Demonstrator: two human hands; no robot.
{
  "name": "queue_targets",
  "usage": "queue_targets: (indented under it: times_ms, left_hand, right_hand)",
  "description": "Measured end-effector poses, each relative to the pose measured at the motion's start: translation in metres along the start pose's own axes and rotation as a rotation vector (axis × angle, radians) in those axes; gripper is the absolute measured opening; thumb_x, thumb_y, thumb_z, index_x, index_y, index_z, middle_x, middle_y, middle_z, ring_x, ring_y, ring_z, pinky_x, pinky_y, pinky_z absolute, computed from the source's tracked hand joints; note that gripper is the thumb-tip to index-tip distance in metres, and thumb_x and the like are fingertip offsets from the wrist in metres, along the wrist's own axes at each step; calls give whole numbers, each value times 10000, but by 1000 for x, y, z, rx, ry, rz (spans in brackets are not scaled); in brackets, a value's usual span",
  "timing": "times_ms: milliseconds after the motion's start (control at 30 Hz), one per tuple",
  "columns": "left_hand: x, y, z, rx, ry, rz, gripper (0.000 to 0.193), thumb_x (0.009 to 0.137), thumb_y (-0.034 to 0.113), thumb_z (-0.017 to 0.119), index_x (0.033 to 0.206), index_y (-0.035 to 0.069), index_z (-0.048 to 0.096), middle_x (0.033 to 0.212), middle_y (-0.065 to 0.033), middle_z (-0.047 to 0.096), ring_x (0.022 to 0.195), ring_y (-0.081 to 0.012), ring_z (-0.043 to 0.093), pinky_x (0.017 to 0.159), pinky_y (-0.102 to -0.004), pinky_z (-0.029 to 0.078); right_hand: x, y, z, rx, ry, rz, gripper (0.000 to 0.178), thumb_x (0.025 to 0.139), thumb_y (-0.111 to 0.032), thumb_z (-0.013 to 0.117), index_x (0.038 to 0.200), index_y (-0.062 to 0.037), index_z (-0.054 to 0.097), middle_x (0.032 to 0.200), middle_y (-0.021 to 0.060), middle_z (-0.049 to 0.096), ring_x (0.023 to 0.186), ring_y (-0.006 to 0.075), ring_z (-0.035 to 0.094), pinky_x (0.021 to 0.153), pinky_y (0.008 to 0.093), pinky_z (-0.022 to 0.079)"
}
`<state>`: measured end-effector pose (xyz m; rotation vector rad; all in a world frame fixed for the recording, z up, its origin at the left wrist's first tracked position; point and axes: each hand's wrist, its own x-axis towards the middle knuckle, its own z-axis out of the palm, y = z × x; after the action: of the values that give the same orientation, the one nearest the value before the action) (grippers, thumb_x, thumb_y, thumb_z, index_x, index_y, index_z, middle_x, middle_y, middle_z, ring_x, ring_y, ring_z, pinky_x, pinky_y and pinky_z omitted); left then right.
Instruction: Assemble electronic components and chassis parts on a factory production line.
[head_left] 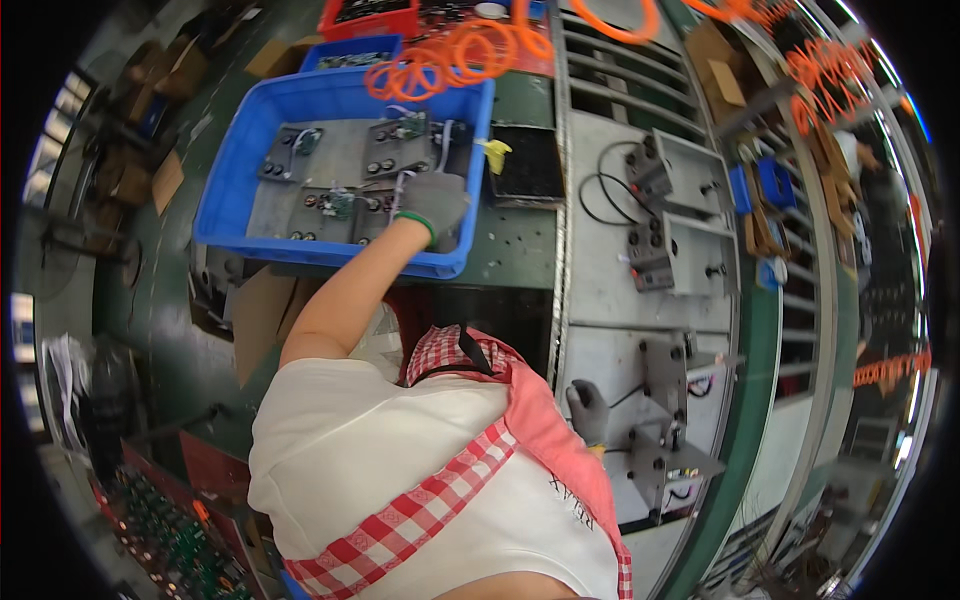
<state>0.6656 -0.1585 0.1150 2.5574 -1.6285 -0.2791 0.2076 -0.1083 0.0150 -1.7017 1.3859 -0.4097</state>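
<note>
Grey plates (320, 205) lie in the blue bin (225, 170), far left. Left hand (435, 200) rests on them, grip indistinct. Right hand (588, 408) grip narrow beside metal fixture (665, 420); orange hose (455, 55) beyond.

glossy blue plastic crate (235, 160) | matt grey metal plates (305, 205) | knit cloth glove, left hand (437, 203)

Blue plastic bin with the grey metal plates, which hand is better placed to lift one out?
Left. The left hand is already inside the blue plastic bin; the right hand rests by the conveyor fixtures.
</note>
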Motion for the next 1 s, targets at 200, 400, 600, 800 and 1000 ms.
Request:
queue_targets:
  times_ms: [200, 400, 600, 800, 1000]
  left_hand:
    - [32, -144, 71, -97, -327, -371, 520, 784, 485, 599, 1071, 54, 649, 1124, -221, 621, 1048, -365, 601, 900, -459, 462]
    - [51, -144, 63, -108, -231, -371, 479, 787, 392, 632, 1134, 62, 610, 1127, -190, 628, 1051, -336, 607, 888, -440, 476]
    - [59, -171, 44, -411, -204, 55, 349, 821, 325, 570, 978, 26, 654, 1009, -196, 651, 920, -342, 629, 825, -427, 485]
    - [59, -170, 57, -350, -223, 33, 596, 732, 414, 694, 1201, 76, 549, 1184, -175, 592, 1048, -343, 585, 907, -415, 458]
    - [63, -162, 60, 167, -414, 53, 615, 667, 516, 736, 1084, 79, 624, 992, -140, 678, 931, -310, 657, 785, -425, 521]
  right_hand:
    - [135, -123, 22, -94, -162, -366, 253, 832, -202, 642, 1018, -31, 625, 827, 121, 647, 723, 196, 628, 680, 312, 500]
    - [167, -242, 88, -99, -393, -586, 260, 832, -210, 638, 1027, -39, 620, 862, 128, 648, 802, 240, 651, 724, 325, 508]
    - [194, -293, 121, -148, -552, -674, 248, 848, -148, 635, 1045, 0, 606, 901, 105, 648, 821, 188, 646, 750, 297, 503]
    - [223, -321, 160, -264, -478, -889, 188, 810, -184, 641, 956, -71, 606, 856, 119, 628, 787, 293, 624, 706, 369, 491]
    - [222, -325, 176, -303, -552, -830, 210, 799, -132, 650, 987, -46, 614, 886, 115, 634, 783, 247, 642, 717, 327, 511]
